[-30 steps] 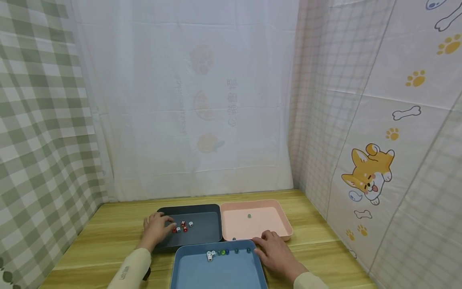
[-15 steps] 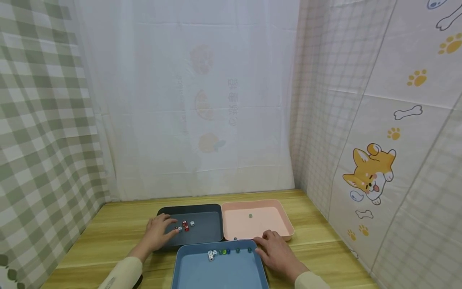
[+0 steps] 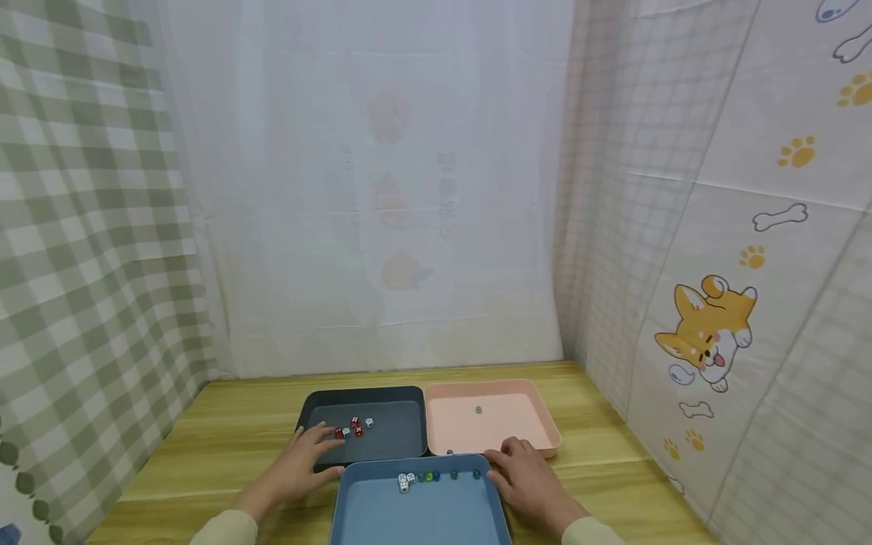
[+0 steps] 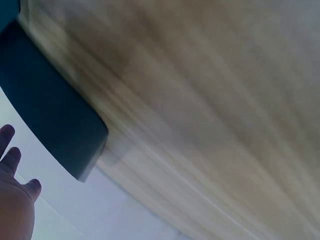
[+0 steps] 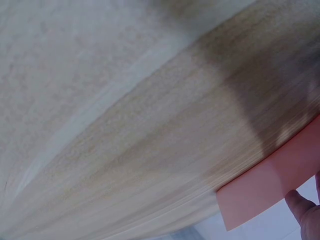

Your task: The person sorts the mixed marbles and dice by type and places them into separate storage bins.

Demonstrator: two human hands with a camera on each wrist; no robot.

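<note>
My left hand hovers with fingers spread and nothing held at the front left of the dark tray. Red dice and white dice lie in that tray. In front, the blue tray holds white dice and several glass marbles along its far side. My right hand lies by the blue tray's far right corner and the pink tray's near rim, fingers loosely bent, no object visible in it. In the pink tray sits a pale marble; another marble is by its near wall.
The three trays stand close together on a wood-grain table. A white curtain hangs behind, a green checked cloth at left and a printed cloth at right. Both wrist views show mostly tabletop and tray walls.
My left hand has drawn back from the dark tray's left side, towards me and to the right, its fingers spreading. My right hand has stayed by the tray corner. The head view has shifted slightly.
</note>
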